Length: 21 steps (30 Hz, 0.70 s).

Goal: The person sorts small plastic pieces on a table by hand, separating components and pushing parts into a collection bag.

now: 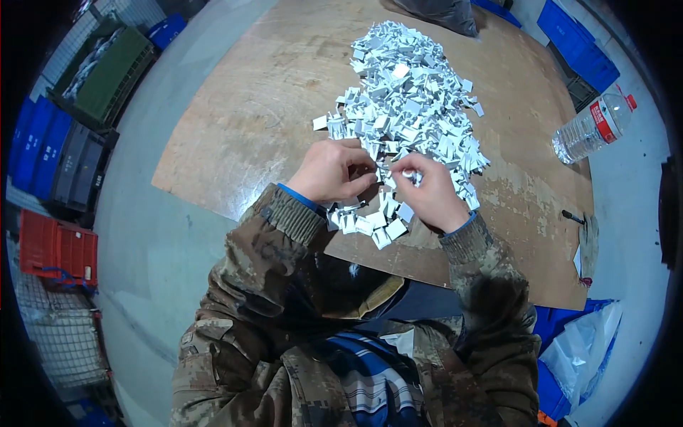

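Note:
A long heap of small white plastic pieces [409, 92] lies on the wooden tabletop, many of them flat and square with thin parts sticking out. Over the near end of the heap, my left hand [331, 171] is closed, with thumb and fingers bent toward each other; what it grips, if anything, is too small to make out. Close to its right, my right hand [432, 196] has its fingers curled around a small white plastic piece [408, 175]. The fingertips of both hands nearly meet. Below them, several loose white pieces [380, 231] lie near the table edge.
A clear plastic bottle [587, 132] with a red cap stands at the right of the wooden table [242, 107]. Near the right edge lies a black marker [571, 216]. A dark bag [445, 13] sits at the far end. Blue crates [580, 46] and a red crate [57, 245] flank the table.

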Available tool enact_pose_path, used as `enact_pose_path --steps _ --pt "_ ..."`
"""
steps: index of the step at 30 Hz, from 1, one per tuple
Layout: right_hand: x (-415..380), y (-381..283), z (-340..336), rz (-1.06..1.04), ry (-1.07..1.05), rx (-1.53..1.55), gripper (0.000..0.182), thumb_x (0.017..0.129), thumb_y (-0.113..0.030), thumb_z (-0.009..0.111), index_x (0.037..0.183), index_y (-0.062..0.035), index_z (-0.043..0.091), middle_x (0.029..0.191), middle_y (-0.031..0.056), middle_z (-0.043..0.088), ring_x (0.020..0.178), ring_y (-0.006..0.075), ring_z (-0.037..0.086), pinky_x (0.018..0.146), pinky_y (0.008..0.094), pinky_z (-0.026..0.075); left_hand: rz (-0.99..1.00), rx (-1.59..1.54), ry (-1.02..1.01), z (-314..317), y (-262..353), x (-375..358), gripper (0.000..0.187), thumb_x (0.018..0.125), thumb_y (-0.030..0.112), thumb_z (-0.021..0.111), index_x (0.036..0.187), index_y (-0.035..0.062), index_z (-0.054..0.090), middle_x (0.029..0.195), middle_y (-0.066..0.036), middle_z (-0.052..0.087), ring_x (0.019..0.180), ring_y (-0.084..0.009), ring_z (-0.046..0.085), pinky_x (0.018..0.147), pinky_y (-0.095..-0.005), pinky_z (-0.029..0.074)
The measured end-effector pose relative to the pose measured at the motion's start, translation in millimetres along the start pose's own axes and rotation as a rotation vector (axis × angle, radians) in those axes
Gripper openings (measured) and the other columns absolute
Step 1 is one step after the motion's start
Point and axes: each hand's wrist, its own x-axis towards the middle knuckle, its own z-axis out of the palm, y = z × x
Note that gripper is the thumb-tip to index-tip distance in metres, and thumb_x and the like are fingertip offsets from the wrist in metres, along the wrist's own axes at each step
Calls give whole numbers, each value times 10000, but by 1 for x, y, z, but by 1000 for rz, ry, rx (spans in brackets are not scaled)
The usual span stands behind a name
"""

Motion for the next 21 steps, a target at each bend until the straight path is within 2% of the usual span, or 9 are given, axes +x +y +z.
enact_pose_path --steps 2,8,12,18,21 --pt "4 -2 2 154 113 34 237 895 -159 674 1050 -20 788 938 100 784 699 296 669 642 385 530 81 4 -27 0 1 1 82 790 115 809 832 55 772 722 -33 662 575 -173 563 579 -299 480" --pt "12 -1 11 23 72 -95 263 889 -187 692 1073 -25 787 959 107 790 703 318 685 655 403 542 90 -181 -84 6 -12 0 152 803 67 787 953 54 766 737 -22 631 582 -155 549 571 -284 465" --pt "12 -8 11 72 66 -124 281 885 -209 701 1080 -26 787 967 114 792 707 323 692 662 402 548 -349 -201 100 8 -4 0 242 819 18 754 1057 43 721 752 -21 624 613 -129 544 573 -256 450" --pt "13 -5 6 113 -3 -109 290 881 -216 714 1082 -20 788 930 118 781 659 300 666 653 391 542 -336 -155 -34 3 8 6 242 797 100 734 1032 73 683 711 -51 645 601 -185 589 576 -304 479" --pt "14 4 3 147 -34 39 243 921 -204 693 1055 -15 764 907 114 767 597 236 616 564 351 500 -277 -231 35 5 5 3 230 796 93 730 1017 68 673 690 -35 628 592 -180 575 567 -296 467"
